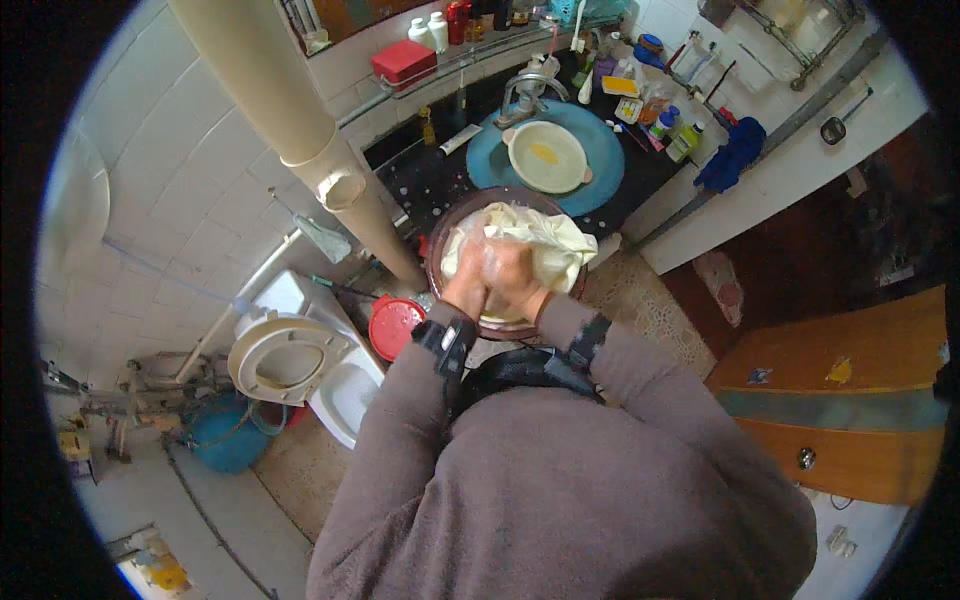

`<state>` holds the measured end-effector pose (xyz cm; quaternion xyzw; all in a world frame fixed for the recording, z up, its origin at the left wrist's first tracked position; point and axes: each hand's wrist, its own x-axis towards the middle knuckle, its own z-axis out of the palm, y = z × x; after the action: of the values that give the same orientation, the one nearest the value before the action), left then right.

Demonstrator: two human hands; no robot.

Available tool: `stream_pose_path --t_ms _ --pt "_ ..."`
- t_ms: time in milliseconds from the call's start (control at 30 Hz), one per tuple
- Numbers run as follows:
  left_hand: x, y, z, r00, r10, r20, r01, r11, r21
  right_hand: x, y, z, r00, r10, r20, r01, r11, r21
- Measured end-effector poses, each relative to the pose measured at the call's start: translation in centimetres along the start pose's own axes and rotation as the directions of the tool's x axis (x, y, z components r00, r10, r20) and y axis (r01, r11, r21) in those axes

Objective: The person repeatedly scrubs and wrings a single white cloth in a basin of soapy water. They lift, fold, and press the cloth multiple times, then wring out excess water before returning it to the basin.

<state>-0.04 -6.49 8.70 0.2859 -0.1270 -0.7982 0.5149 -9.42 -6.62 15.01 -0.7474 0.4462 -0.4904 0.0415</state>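
Observation:
A round brownish basin (439,289) sits below the sink counter, in front of my body. Wet cream cloth (566,238) fills much of it, with a fold hanging at the right rim. My left hand (468,268) and my right hand (513,271) are pressed together over the cloth, knuckles up, gripping bunched fabric between them. Whitish suds cover parts of both hands. The fingertips and the cloth inside the grip are hidden from above. Dark straps are fastened around both wrists over my sleeves.
Beyond the basin, a blue sink (600,180) holds a pale green bowl (551,165) under a metal faucet (525,86). Bottles and brushes crowd the black counter (405,176). To the left stand a thick pipe (375,225), a red lid (396,330) and a toilet (349,401). A wooden door (832,367) is right.

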Motion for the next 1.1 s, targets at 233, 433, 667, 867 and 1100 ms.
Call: stream_pose_path --t_ms 233,433,667,867,1100 --pt "-0.8 0.7 1.8 0.968 -0.070 -0.239 0.060 0.997 -0.052 -0.6 0.1 0.1 0.978 0.208 -0.030 -0.210 0.974 -0.091" --pt "-1.5 2.1 3.7 0.964 -0.002 -0.265 0.029 0.995 0.097 -0.4 0.4 0.3 0.969 0.170 0.180 -0.167 0.985 -0.033" --pt "-3.8 5.1 5.5 0.993 -0.091 0.073 0.077 0.983 0.167 2.2 4.2 -4.1 0.547 0.480 0.686 -0.829 0.427 0.362" --pt "-4.9 9.0 4.0 0.987 -0.115 0.114 0.014 0.762 0.648 3.0 4.2 -8.7 0.547 0.266 0.794 -0.415 0.910 -0.019" --pt "-6.7 7.7 1.4 0.953 -0.262 0.151 -0.061 0.323 0.945 0.4 7.2 -7.8 0.588 0.467 0.660 -0.741 -0.017 0.672"
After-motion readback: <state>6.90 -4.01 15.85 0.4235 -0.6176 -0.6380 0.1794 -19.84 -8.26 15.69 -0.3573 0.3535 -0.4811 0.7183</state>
